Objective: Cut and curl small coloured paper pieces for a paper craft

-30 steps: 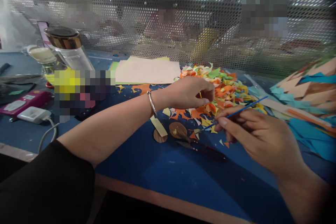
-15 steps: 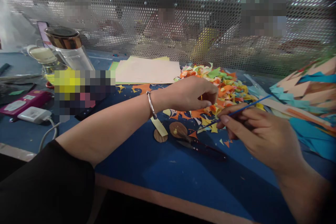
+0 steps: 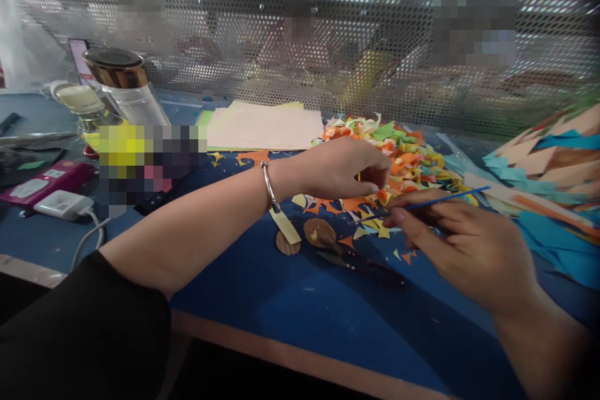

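Observation:
My left hand (image 3: 338,167) reaches across the blue table (image 3: 290,300) and pinches a small orange paper piece (image 3: 382,194) at the near edge of a heap of coloured paper scraps (image 3: 403,153). A metal bangle (image 3: 269,185) sits on that wrist. My right hand (image 3: 462,244) is closed on a thin blue stick (image 3: 429,204), whose tip points left toward the pinched piece. Two small round wooden discs (image 3: 319,232) and a pale yellow paper strip (image 3: 285,225) lie just below my left hand. Dark scissors (image 3: 363,262) lie near them.
Sheets of pale paper (image 3: 265,126) lie behind my left arm. A metal-capped jar (image 3: 124,84), a pink device (image 3: 44,180) and a white charger (image 3: 63,204) stand at the left. Blue and tan paper sheets (image 3: 553,181) pile at the right. A perforated metal screen (image 3: 300,31) closes the back; people sit behind it.
My right hand has tilted the blue stick flatter and drawn its tip closer to my left fingertips. My left hand has shifted slightly right, keeping its pinch.

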`<state>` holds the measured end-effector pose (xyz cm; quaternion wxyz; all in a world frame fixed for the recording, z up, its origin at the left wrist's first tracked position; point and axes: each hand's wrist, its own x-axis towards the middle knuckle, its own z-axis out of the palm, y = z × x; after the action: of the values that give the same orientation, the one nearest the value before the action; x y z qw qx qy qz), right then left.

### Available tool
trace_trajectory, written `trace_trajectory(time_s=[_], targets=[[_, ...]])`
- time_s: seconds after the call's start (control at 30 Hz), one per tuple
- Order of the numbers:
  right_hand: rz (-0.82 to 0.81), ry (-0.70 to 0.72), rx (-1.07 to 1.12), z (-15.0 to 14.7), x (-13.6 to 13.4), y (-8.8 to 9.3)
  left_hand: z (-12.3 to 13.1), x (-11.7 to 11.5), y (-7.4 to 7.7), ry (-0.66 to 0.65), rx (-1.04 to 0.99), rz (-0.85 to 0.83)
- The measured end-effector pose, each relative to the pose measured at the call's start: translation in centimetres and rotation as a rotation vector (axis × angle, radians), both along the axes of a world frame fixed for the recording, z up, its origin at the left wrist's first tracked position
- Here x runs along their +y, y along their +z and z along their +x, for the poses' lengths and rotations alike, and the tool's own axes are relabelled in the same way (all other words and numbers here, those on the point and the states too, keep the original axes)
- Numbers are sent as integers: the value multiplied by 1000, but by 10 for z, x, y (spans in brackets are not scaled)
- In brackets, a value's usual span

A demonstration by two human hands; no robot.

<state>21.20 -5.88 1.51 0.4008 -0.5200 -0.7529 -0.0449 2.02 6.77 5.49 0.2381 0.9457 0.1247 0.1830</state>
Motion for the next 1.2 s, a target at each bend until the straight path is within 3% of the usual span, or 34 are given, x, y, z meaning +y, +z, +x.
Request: trace_trajectory(time_s=[0.23, 0.4, 0.5, 0.6, 0.8, 0.9, 0.97, 1.07, 1.2], targets=[[-87, -105, 227, -4, -8, 2, 2, 1, -1, -243, 29, -505], [-92, -188, 299, -9, -9, 3, 6, 0, -10, -154, -77, -590], [0, -274, 342, -10, -7, 2, 7, 0, -11, -95, -110, -647], [91, -293, 217, -8, -6, -1, 8, -2, -9, -43, -136, -762], [233, -129, -324, 0, 2, -8, 14, -13, -6, -32, -36, -997], [258, -123, -339, 3, 5, -9, 17, -15, -8, -33, -2, -1027], [164, -158, -231, 4, 6, -8, 17, -14, -7, -25, -42, -998], [-146, -169, 31, 2, 4, -6, 14, -10, -3, 45, -206, -918], [-493, 12, 253, -5, 2, -3, 10, -7, 5, 132, -347, -895]])
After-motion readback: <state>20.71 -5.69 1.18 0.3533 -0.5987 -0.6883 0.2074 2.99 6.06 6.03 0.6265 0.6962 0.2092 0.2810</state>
